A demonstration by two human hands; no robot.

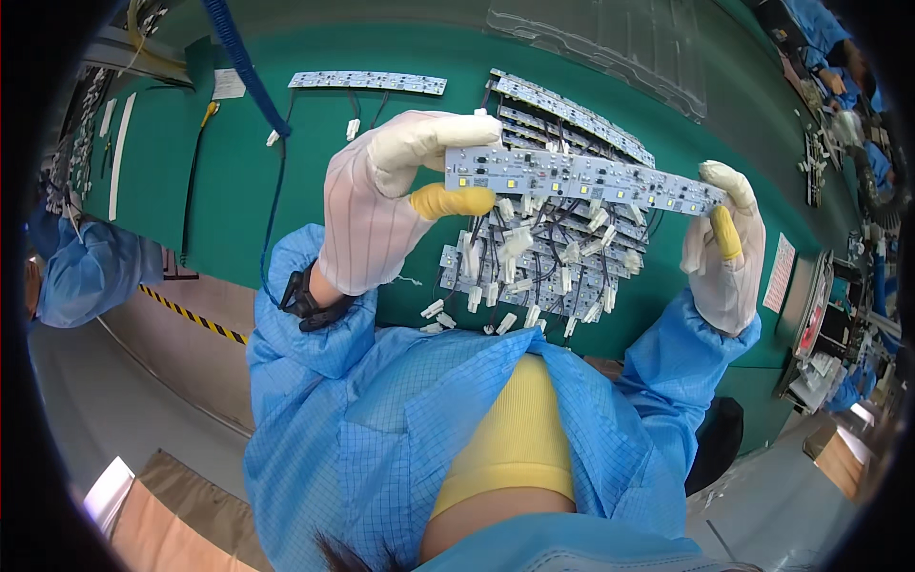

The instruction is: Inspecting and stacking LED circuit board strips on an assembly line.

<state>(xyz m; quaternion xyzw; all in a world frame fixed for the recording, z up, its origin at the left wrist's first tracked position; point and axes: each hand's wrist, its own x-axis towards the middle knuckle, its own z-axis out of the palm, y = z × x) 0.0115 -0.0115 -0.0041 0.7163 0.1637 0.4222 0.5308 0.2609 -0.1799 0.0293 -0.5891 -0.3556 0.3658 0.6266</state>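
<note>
From the head camera I see my left hand (pixel 381 205) in a white glove with a yellow fingertip cover. It pinches one end of a long, thin white circuit strip with small square lights (pixel 581 178). My right hand (pixel 726 250) pinches the other end. The strip is up in the air, above a heap of the same white light strips with black wires and white plugs (pixel 543 262) on the green surface (pixel 238 219).

I think the strip could bend or slip if I squeeze only the ends. Its hanging wires could catch in the heap.

A clear plastic tray (pixel 610 48) lies farther back. It looks empty.
</note>
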